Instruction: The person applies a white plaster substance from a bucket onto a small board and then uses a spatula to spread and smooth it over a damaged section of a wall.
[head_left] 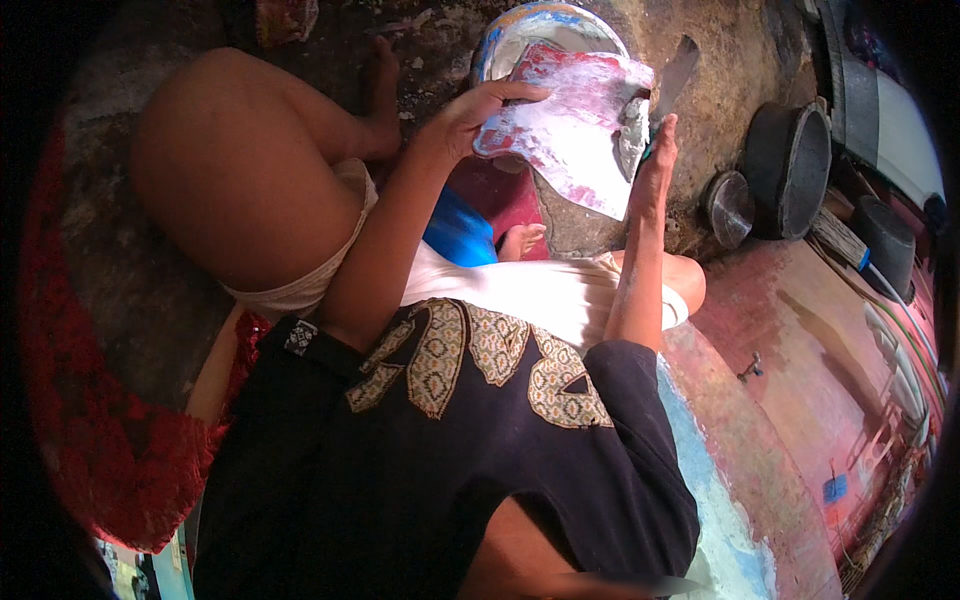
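Observation:
My left hand (478,112) grips the left edge of a thin, bendy sheet (565,130), red and blue under smears of white paste, its thumb lying on top. At the sheet's right edge, my right hand (655,175) is seen edge-on, its fingers mostly hidden. It holds what looks like a scraper (632,140) loaded with a thick grey-white lump of paste; a bit of green shows by the fingers. Just beyond the sheet stands a round bucket (490,42) with a blue and white smeared rim and whitish paste inside. The sheet covers part of its opening.
At the right, a dark basin (800,170) stands on its side beside a round metal lid (730,208). A black pot (885,240) lies farther right, near a hose. My bent leg (250,150) takes up the left. A small tap (750,368) sits lower right.

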